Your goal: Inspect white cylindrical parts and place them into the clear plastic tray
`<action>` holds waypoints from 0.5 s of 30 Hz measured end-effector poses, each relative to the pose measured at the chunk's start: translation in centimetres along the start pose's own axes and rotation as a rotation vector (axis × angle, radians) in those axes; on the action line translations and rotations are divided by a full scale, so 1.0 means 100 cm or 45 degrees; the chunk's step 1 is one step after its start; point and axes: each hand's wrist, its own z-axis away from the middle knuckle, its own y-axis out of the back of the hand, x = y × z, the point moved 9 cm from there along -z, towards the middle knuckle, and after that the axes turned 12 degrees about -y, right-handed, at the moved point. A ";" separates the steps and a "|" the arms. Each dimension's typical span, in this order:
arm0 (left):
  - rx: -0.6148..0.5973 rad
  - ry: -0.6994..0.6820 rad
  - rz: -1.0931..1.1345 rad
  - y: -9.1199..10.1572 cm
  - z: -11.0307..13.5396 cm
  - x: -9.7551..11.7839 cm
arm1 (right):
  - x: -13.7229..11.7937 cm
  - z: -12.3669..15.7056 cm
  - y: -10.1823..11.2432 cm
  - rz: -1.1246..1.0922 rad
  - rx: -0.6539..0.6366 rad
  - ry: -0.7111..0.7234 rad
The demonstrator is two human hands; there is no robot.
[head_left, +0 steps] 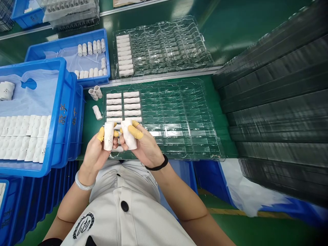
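Two white tubes are held upright side by side, close to the body and just above the near left corner of a clear tray [179, 116]. The left hand [96, 150] is curled around one tube [109, 136], which carries dark markings. The right hand [146, 147] is closed around the other tube [128, 135]. Several fingertips on both hands wear yellow finger cots.

Under the hands, the clear tray has its two left columns of pockets filled with lying tubes [124, 104]. All pockets to the right of those are empty, so most of this tray is unfilled. A second clear tray [174, 44] beyond it holds a single filled column at its left edge.

Three loose tubes [96, 112] lie on the green table [225, 20] just left of the near tray. Further left, a blue bin [63, 116] holds rows of white pieces, and another blue bin [69, 37] behind it holds more tubes. A stack of dark trays [276, 102] stands to the right.
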 end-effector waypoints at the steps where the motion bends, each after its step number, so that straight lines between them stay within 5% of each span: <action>1: -0.014 -0.009 0.013 -0.001 0.000 0.000 | -0.001 0.000 0.002 -0.009 0.026 0.030; 9: -0.086 0.028 0.060 -0.005 -0.003 -0.002 | 0.004 -0.002 0.007 -0.183 0.172 -0.103; 15: -0.006 0.016 0.079 -0.006 -0.003 -0.001 | 0.000 -0.001 0.007 -0.184 0.087 -0.054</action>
